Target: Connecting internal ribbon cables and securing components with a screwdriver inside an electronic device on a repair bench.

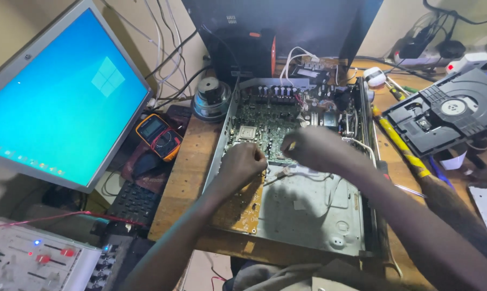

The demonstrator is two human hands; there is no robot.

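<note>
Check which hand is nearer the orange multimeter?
Left. The left hand rests on the open circuit board, just right of the multimeter. The right hand sits farther right, over the board's middle.

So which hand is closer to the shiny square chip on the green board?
Probably the left hand. It rests at the edge of the green circuit board, just below the square chip. The right hand is farther right, pinching something small over the board.
</note>
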